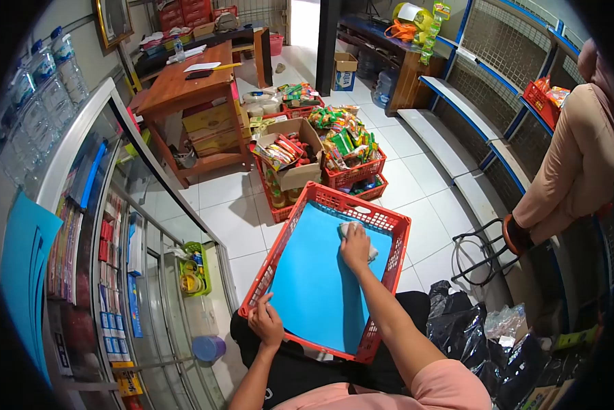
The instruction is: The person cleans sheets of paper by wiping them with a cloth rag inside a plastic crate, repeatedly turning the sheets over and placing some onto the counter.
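Note:
A red plastic basket point(397, 256) with lattice sides rests on my lap, tilted a little. A blue sheet point(307, 280) lines its bottom. My right hand point(355, 247) presses a light grey cloth point(371, 253) onto the sheet near the far right side, fingers closed over it. At the near left corner, my left hand point(266, 324) curls its fingers at the basket's rim; the thumb side is partly hidden.
Red crates of packaged snacks point(344, 140) and a cardboard box point(300, 174) stand ahead. A glass display case point(163, 198) is on my left. Shelves point(450, 116), a person's leg point(560, 157) on a stool point(481, 253), and black plastic bags point(457, 328) are to the right.

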Motion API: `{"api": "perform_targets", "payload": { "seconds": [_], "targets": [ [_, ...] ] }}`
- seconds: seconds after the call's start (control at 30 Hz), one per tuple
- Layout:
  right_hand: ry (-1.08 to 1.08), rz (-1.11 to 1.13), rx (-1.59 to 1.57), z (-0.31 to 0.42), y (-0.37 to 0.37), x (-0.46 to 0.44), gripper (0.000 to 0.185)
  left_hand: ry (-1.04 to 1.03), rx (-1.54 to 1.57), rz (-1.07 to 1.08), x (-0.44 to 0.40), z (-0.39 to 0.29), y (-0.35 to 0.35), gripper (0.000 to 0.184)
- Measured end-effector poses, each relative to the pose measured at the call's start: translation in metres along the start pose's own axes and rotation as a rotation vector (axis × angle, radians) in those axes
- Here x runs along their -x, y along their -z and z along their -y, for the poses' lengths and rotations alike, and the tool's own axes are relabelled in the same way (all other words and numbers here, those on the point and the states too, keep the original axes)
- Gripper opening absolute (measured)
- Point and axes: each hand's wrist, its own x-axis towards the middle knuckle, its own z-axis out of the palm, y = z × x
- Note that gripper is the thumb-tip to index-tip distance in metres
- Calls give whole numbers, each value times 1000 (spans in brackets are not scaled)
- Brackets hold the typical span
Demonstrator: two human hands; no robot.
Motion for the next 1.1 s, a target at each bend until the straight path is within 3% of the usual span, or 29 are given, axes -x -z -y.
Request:
{"api": "perform_targets", "payload": {
  "seconds": [0.13,0.2,0.3,0.43,0.47,0.53,0.63,0.7,0.77,0.8,0.87,1.1],
  "targets": [
    [78,136,-72,31,3,7,48,30,34,12,4,-4,0,27],
    [339,96,-252,56,7,22,46,54,57,3,0,-6,3,29],
    [510,236,-372,94,27,66,50,135,126,37,-7,-4,4,32],
    [412,450,-856,123,57,107,48,248,261,111,-11,-2,5,37],
    [413,448,-858,125,71,110,48,274,319,139,-13,-1,6,37],
    [366,632,-1114,126,96,119,47,323,435,199,-18,2,9,39],
    [556,600,-1018,112,108,135,48,342,464,244,-22,4,10,40],
    [747,848,-851,96,115,138,48,365,492,288,-24,4,11,40],
    [777,981,-634,74,115,141,47,344,393,322,-25,1,17,40],
    [777,980,-632,62,113,144,47,323,294,357,-25,-2,20,40],
    [1010,786,-468,40,114,147,46,279,96,426,-25,-5,23,40],
    [1121,1134,-242,0,146,131,48,36,22,467,-26,16,18,37]
  ]
}}
